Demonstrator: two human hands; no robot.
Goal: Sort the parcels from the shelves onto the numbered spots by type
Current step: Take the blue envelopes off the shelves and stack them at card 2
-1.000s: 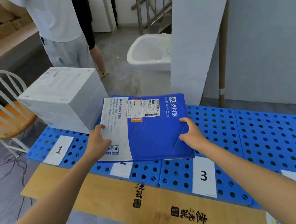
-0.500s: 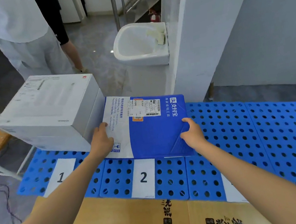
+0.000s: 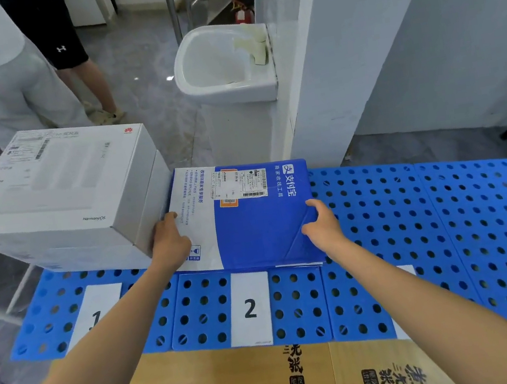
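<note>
Already the blue parcel [image 3: 250, 222] lies flat on the blue perforated mat [image 3: 414, 217], just beyond the label numbered 2 [image 3: 249, 307], and it sits squarely between the two hands. Its long axis runs side to side, from one hand across to the other, with the printed shipping label [image 3: 244, 183] on the far end, away from both wrists. The left hand [image 3: 169, 242] rests on the parcel's white near-left part, fingers loosely curled over its edge; immediately to that hand's outer side stands the stack of white boxes [image 3: 59, 201], touching or nearly touching the knuckles (the gap is hard to read). The right hand [image 3: 323, 225] presses the near-right corner, fingers spread over the flap, not clamped. Neither hand is nearer than the other. Letting go likely means drawing both hands straight back toward the body, the left one minding the boxes.
</note>
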